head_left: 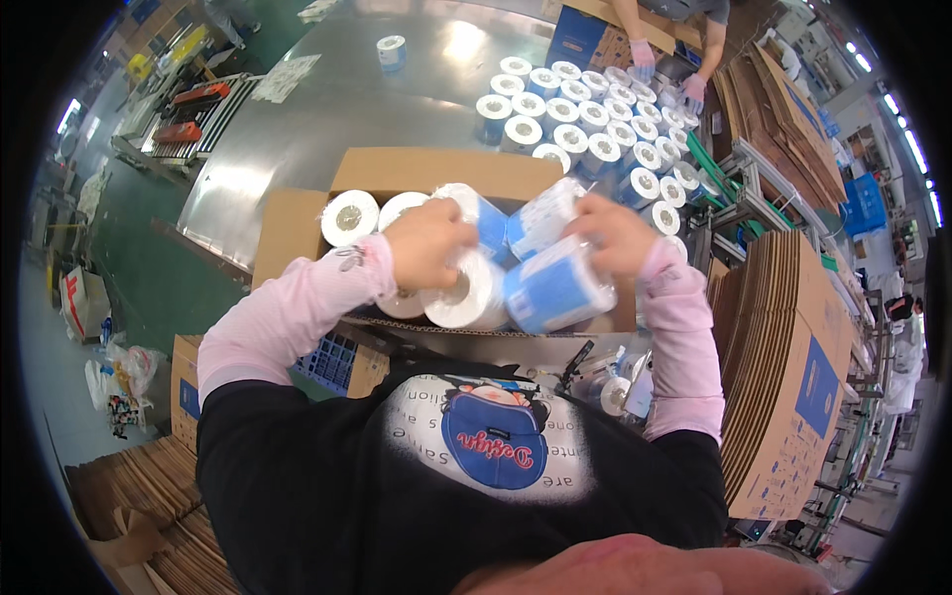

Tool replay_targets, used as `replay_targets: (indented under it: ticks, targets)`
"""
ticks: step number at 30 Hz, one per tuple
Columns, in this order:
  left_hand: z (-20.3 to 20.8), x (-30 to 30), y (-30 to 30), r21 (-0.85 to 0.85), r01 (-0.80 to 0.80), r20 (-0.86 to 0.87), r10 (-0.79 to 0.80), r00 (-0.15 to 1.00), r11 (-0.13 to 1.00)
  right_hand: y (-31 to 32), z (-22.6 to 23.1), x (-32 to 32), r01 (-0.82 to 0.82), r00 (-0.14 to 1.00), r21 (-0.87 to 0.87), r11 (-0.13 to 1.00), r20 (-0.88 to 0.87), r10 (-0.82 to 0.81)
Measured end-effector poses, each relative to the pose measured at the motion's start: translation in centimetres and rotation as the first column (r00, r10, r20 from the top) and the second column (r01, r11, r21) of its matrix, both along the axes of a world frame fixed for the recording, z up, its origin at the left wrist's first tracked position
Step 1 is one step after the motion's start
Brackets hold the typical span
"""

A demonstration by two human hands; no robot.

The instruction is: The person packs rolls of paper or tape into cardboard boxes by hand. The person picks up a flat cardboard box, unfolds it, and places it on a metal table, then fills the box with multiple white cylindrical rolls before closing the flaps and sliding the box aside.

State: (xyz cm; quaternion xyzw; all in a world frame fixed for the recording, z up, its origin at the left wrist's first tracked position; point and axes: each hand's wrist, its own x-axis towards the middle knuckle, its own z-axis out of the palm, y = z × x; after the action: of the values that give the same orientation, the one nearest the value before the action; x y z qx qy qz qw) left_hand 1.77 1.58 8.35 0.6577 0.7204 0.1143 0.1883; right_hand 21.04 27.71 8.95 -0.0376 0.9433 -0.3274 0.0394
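An open cardboard box [436, 169] stands in front of me, holding several plastic-wrapped paper rolls, white with blue. My left hand [428, 243] is curled over the rolls in the middle, gripping an upper blue-and-white paper roll [488, 226] and a nearer white paper roll [466, 293]. My right hand [613, 236] is closed on the outer ends of two tilted rolls, a nearer paper roll [557, 286] and a farther paper roll [545, 218]; both are smeared by motion. An upright paper roll [349, 218] sits in the box's left corner. The fingertips are partly hidden.
Many upright rolls [570, 139] crowd the metal table [268, 169] beyond the box, and a single roll [392, 54] stands farther left. A co-worker's gloved hands [643, 59] reach in at the back. Flattened cartons [783, 367] are stacked at my right; a roller conveyor [198, 119] lies far left.
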Motion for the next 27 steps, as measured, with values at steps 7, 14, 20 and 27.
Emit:
replay_targets:
  ticks: [7,14,20,27]
  targets:
    - [-4.0,0.7,-0.9,-0.207,0.212,-0.191,-0.252,0.949,0.955,-9.3,-5.9,-0.5,0.102,0.992,0.511,0.854,0.015,-0.128]
    - [-1.2,-10.0,-10.5,0.189,-0.423,-0.158,0.452,0.878,0.886,-11.7,-5.1,8.0,0.232,0.967,-0.1,0.968,-0.082,-0.24]
    - [-6.0,-14.9,-17.8,-0.035,-0.804,0.133,0.8,0.585,0.594,-1.7,-14.0,18.9,0.921,0.322,-0.16,0.355,-0.201,-0.925]
    - [1.1,-3.6,-12.6,-0.229,-0.176,-0.173,0.138,0.975,0.957,-7.1,-11.5,4.4,0.69,0.475,-0.399,0.604,-0.38,-0.794]
